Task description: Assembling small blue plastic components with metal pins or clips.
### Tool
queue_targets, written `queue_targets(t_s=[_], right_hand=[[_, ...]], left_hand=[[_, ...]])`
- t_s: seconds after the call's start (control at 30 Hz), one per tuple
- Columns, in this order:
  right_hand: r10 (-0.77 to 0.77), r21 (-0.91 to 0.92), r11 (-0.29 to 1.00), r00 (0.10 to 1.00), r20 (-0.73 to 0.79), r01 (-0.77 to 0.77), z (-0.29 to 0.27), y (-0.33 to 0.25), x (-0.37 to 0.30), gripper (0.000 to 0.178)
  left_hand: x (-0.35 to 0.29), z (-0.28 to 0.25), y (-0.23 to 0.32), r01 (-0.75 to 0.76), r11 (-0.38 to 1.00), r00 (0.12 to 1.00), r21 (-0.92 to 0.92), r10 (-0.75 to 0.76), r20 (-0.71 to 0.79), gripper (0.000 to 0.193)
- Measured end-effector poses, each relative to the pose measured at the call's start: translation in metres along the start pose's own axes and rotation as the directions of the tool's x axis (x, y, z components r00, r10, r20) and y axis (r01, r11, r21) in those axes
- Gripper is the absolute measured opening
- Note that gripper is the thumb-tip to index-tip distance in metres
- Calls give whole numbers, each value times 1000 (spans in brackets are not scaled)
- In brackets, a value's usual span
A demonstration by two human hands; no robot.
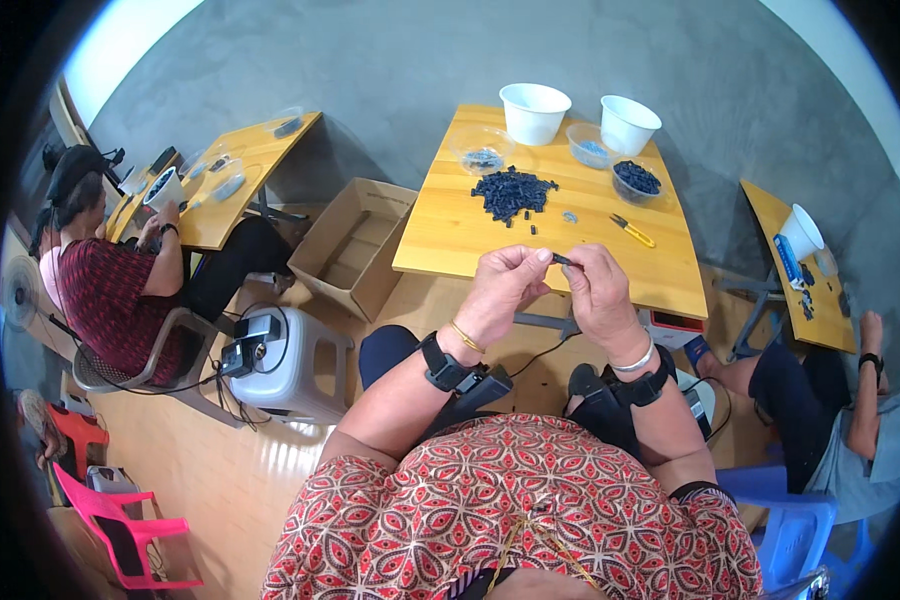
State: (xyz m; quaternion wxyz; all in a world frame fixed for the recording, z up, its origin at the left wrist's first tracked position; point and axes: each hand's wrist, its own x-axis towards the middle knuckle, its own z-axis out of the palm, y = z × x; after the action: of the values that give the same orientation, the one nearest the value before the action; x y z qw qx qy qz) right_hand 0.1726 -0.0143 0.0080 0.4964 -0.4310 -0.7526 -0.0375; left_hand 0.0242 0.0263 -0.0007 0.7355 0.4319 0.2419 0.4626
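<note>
In front of me, at the near edge of a yellow wooden table, both hands are pinched together. Between their fingertips is a small dark plastic piece; its exact kind is too small to make out. My left hand closes thumb and finger on one end, and my right hand grips the other end. Just beyond them lies a heap of small black plastic parts, with a few loose ones on its near side. Yellow-handled snips rest on the table to the right, beside a small pale clump of bits.
Along the table's back stand white tubs, clear bowls with small light-blue pieces, and a bowl of black parts. An open cardboard box and grey stool are at left. Other people sit at tables on both sides.
</note>
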Motion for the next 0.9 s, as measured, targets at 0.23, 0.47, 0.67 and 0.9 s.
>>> queue_targets(t_s=[0.23, 0.47, 0.67, 0.9], right_hand=[[-32, 15, 999, 997, 70, 31, -14, -16, 7, 11], [-46, 50, 998, 998, 37, 44, -18, -21, 9, 14], [95, 111, 989, 995, 43, -99, -38, -24, 6, 18], [43, 72, 996, 994, 100, -50, -31, 5, -9, 18]], left_hand=[[-17, -4, 12, -150, 963, 987, 224, 133, 87, 11], [-24, -2, 13, -294, 916, 956, 274, 277, 100, 10], [-22, 5, 12, -312, 900, 950, 304, 290, 114, 9], [3, 6, -13, -206, 853, 976, 480, 145, 162, 9]])
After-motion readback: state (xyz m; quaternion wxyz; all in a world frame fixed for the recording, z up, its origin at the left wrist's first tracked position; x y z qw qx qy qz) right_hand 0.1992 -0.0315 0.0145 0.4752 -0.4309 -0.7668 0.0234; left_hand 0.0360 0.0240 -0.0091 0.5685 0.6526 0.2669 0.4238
